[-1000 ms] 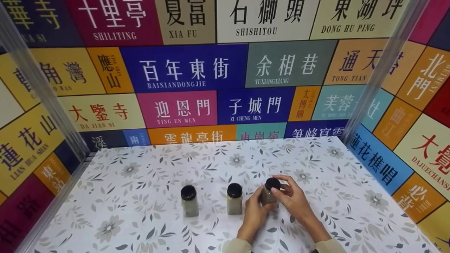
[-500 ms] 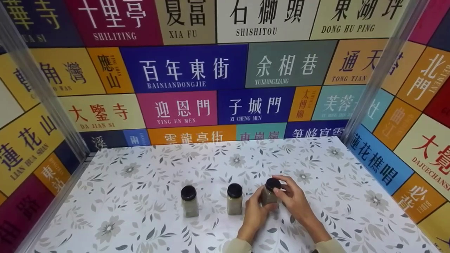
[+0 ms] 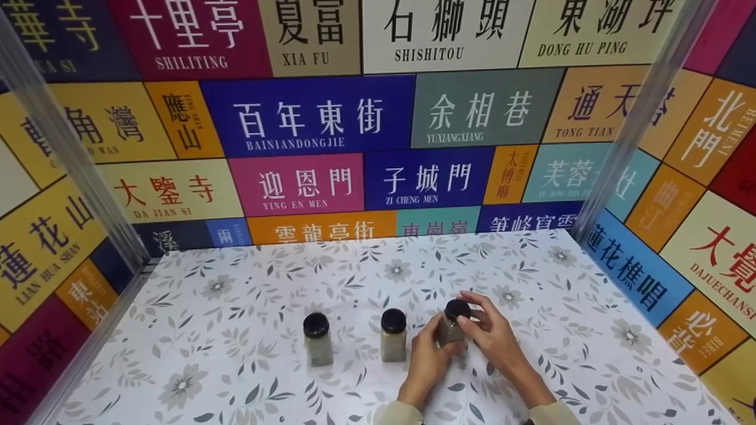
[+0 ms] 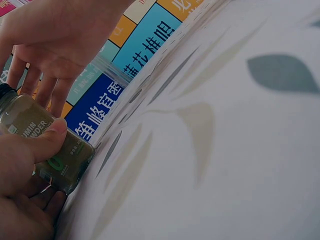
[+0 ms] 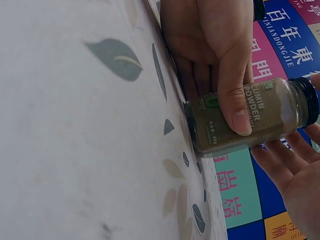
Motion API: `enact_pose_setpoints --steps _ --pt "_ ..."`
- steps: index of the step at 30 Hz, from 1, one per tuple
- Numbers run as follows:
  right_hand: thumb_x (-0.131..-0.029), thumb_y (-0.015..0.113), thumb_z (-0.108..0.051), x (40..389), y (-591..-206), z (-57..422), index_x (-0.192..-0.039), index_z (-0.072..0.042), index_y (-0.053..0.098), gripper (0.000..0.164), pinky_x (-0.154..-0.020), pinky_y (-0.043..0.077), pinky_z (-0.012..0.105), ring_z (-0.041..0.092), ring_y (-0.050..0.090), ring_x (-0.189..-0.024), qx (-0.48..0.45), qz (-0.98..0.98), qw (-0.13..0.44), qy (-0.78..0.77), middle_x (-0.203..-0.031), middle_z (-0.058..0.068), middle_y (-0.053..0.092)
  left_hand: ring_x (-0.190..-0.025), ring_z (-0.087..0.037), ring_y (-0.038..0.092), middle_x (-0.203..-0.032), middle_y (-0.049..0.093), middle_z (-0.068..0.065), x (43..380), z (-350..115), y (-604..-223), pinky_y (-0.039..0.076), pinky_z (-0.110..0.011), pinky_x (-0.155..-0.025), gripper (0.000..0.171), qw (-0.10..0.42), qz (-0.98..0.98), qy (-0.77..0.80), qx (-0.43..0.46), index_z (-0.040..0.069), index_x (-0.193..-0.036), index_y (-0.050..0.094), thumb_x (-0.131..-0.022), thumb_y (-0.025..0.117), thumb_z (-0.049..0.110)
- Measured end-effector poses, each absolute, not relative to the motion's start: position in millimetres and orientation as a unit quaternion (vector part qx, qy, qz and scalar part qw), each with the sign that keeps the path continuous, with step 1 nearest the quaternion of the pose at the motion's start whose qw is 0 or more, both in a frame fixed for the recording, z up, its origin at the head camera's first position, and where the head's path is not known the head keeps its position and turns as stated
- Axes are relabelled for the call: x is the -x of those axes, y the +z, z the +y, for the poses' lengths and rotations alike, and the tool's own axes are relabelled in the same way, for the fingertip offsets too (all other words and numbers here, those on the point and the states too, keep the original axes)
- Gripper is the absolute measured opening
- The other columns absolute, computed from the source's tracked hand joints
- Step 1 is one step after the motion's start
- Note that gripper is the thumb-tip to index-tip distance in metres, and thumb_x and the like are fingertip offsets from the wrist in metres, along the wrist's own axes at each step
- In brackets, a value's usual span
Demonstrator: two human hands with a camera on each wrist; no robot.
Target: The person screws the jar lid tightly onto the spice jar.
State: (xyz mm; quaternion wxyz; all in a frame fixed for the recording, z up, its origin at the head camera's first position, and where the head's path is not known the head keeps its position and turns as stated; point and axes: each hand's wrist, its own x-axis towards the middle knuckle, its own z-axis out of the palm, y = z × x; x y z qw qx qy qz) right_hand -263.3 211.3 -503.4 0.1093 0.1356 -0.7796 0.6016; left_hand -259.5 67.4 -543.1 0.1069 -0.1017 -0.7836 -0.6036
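A cumin powder jar (image 3: 452,333) with a black cap (image 3: 458,309) stands on the table. My left hand (image 3: 428,353) grips the jar's body, its thumb lying across the printed label (image 5: 254,105) in the right wrist view. Around the cap, the thumb and fingers of my right hand (image 3: 496,337) pinch it from the side. The left wrist view shows the jar (image 4: 75,155) with its base at the cloth, the right hand's other fingers (image 4: 47,90) extended behind it. To the left stand two similar jars, the middle jar (image 3: 393,345) and the left jar (image 3: 319,348), both capped.
A white floral cloth covers the table (image 3: 248,307). Behind it and along both sides rise walls (image 3: 307,112) of coloured panels with Chinese lettering. Clear upright corner strips (image 3: 626,147) stand at the back left and back right.
The right hand's thumb and fingers shift slightly about the cap. The left hand and all three jars keep their places.
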Motion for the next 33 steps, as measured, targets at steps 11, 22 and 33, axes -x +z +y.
enact_pose_setpoints --steps 11,22,33 --pt "-0.094 0.063 0.0 265.7 -506.9 211.3 -0.132 0.003 0.056 0.039 -0.087 0.055 0.015 0.001 0.065 -0.111 -0.162 -0.762 0.118 0.616 -0.134 0.022 0.059 -0.107 -0.022 0.07 -0.118 0.074 -0.012 260.2 65.9 -545.2 0.055 -0.03 -0.094 0.055 0.107 -0.786 -0.6 0.102 0.008 -0.127 0.065 -0.076 0.084 0.013" --pt "-0.092 0.067 -0.002 264.3 -507.6 211.1 -0.129 -0.001 0.056 0.039 -0.092 0.053 0.015 -0.001 0.064 -0.111 -0.139 -0.774 0.125 0.605 -0.129 0.016 0.062 -0.115 -0.027 0.068 -0.124 0.071 -0.014 261.1 67.3 -544.6 0.054 -0.035 -0.102 0.055 0.098 -0.782 -0.606 0.104 0.008 -0.13 0.064 -0.078 0.082 0.011" --pt "-0.095 0.061 -0.003 264.3 -506.9 212.8 -0.135 -0.002 0.056 0.04 -0.09 0.053 0.014 0.001 0.065 -0.111 -0.151 -0.774 0.124 0.602 -0.13 0.017 0.062 -0.116 -0.026 0.067 -0.124 0.071 -0.013 259.6 67.2 -544.2 0.053 -0.036 -0.103 0.057 0.093 -0.782 -0.608 0.098 0.009 -0.131 0.063 -0.077 0.083 0.011"
